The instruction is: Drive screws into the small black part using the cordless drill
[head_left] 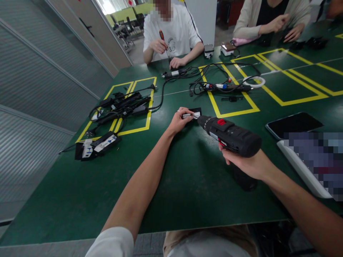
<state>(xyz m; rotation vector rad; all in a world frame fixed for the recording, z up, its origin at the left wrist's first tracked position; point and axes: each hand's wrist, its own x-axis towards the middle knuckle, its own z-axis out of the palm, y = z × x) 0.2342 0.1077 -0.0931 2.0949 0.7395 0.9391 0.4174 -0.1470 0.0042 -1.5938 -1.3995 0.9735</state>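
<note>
My right hand [238, 160] is wrapped round the grip of a black cordless drill [233, 134] with red accents. The drill lies nearly level, and its chuck points left and away from me. Its bit meets a small black part with a white label [197, 113] on the table, or comes very close to it. The fingers of my left hand [182, 119] are closed on that part from the left and hold it against the tabletop. My fingertips and the drill's chuck partly cover the part.
Black power adapters with cords [125, 105] lie heaped at left, near opened black casings [98, 144]. Cabled pen-like tools [227, 86] lie ahead. At right are a phone [294, 125] and a white-edged device [302, 171]. Across the table [174, 185], one person holds a screwdriver [161, 35]; another sits at right.
</note>
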